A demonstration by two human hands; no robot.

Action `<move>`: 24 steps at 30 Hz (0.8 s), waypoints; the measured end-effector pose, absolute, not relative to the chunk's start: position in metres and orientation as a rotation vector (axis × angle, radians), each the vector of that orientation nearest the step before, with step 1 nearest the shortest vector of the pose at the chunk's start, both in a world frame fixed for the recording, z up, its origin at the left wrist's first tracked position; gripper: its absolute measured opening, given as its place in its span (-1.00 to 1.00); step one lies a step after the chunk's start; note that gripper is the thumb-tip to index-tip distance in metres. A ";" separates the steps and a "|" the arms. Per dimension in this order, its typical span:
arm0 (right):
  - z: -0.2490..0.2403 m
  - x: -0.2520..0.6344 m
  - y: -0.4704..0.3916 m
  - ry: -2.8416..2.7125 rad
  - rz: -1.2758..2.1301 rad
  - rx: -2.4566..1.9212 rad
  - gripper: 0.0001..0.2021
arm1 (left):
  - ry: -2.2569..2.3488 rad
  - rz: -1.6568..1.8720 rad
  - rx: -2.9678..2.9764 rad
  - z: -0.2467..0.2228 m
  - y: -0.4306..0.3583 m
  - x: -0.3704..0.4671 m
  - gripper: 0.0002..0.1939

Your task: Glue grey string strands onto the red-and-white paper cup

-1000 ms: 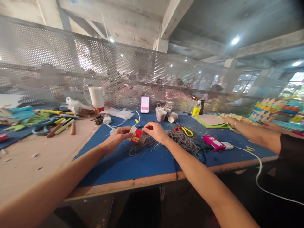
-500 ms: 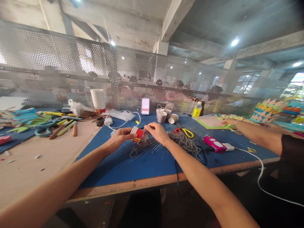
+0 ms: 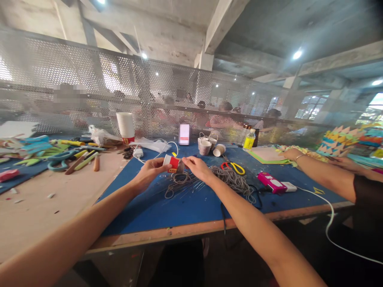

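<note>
Perforated metal sheeting (image 3: 167,91) runs behind the worktable, under a ceiling of bare concrete beams, and blurred people show faintly through its holes. Blue matting (image 3: 143,215) covers the middle of the table, with a pale board (image 3: 60,215) to its left.

Both forearms reach in from the lower corners and converge above the mat. The left hand (image 3: 152,171) is closed around a red-and-white paper cup (image 3: 171,162), its thumb lying along the near side. From the other side the right hand (image 3: 196,167) bends in at the wrist, thumb and forefinger drawn into a narrow pinch at the cup's end (whether a strand lies between them, I cannot tell).

Held above the mat between the two hands, the cup lies tipped over sideways: white toward the left hand, a red band with small yellow marks around its middle, and greyish cord (image 3: 181,166) about the end by the right fingers.

Loose grey cord (image 3: 233,180) is heaped beside the right forearm, near yellow-and-red-handled scissors (image 3: 237,168). Farther back, small cord-covered cups (image 3: 204,146) sit near an upright phone (image 3: 184,134).
</note>
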State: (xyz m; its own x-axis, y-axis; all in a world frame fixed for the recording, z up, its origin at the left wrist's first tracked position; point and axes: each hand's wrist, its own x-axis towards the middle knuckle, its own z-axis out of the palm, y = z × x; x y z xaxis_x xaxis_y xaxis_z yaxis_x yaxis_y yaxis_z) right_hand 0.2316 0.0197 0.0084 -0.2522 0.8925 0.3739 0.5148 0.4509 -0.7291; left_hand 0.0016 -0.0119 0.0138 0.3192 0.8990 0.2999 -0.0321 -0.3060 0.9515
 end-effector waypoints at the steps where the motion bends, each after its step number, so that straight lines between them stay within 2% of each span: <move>1: 0.008 0.231 0.019 -1.903 0.620 -1.177 -0.65 | 0.811 1.168 1.588 0.014 -0.012 0.002 -0.68; 8: -0.001 0.229 0.028 -1.846 0.818 -1.028 -0.66 | 0.804 1.173 1.564 0.012 -0.010 0.000 -0.67; 12: -0.002 0.228 0.028 -1.831 0.823 -0.992 -0.67 | 0.793 1.181 1.525 0.012 -0.010 0.001 -0.69; 19: 0.004 0.225 0.020 -1.853 0.740 -0.887 -0.66 | 0.786 1.227 1.225 0.015 -0.010 0.002 -0.73; 24: 0.004 0.223 0.015 -1.880 0.510 -0.865 -0.61 | 0.810 1.256 1.129 0.014 -0.005 -0.001 -0.77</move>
